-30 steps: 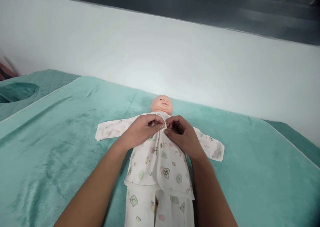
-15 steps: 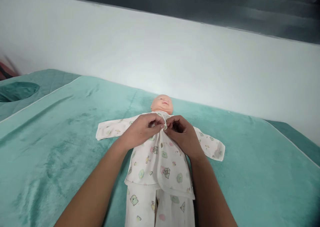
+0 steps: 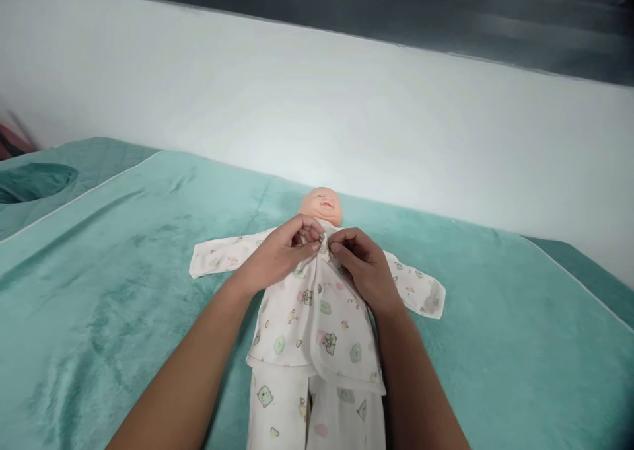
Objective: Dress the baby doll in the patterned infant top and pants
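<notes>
A baby doll (image 3: 321,204) lies on its back, its head away from me, in a white shirt (image 3: 321,318) printed with small animals. Both sleeves are spread out to the sides. Below the hem show matching white trousers (image 3: 280,410). At the upper chest, just under the neck, my left hand (image 3: 284,252) pinches the white cloth tie of the shirt front. Close beside it, my right hand (image 3: 364,262) is also closed in a pinch on the tie. The fingers hide most of the tie.
A teal plush sheet (image 3: 123,291) with white piping lies under the doll. At the far left is a quilted teal piece with an oval hole (image 3: 37,180). Behind the bed stands a white wall (image 3: 317,106), with a dark band above it.
My left fingers have shifted slightly up and left, away from the right ones. The tie's white loop that stood up between the hands has gone down. The doll has stayed put.
</notes>
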Action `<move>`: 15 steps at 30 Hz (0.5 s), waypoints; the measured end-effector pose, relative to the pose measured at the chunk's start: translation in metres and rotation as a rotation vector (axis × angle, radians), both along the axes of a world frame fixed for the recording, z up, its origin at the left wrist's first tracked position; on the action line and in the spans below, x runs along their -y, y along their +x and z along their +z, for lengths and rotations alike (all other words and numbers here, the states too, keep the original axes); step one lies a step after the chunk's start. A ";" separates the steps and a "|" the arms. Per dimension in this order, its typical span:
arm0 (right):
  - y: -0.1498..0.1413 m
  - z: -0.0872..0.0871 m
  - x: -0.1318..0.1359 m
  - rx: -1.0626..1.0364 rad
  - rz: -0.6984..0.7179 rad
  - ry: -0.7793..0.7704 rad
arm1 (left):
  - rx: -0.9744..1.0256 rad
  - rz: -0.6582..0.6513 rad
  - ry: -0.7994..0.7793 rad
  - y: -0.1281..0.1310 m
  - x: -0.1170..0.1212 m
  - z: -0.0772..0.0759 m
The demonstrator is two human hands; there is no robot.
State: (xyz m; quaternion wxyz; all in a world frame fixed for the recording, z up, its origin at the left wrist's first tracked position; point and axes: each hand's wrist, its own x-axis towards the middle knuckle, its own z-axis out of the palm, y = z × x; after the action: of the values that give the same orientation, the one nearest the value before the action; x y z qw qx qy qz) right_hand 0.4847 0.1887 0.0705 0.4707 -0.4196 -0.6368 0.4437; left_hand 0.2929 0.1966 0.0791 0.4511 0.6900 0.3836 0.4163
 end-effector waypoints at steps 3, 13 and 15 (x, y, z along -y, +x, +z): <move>0.000 0.002 0.002 -0.023 -0.017 -0.024 | 0.014 -0.009 0.072 -0.001 -0.001 -0.001; -0.013 0.044 0.041 0.636 0.055 0.040 | -0.036 -0.006 0.129 -0.001 0.001 0.005; -0.018 0.048 0.053 0.735 0.040 0.072 | -0.037 -0.067 0.091 -0.005 0.004 0.012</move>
State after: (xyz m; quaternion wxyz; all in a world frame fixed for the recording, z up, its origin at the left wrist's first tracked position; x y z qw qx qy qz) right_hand 0.4665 0.1360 0.1181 0.2163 -0.5216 -0.7866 0.2498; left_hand 0.2878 0.1924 0.0908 0.4258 0.7296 0.3493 0.4053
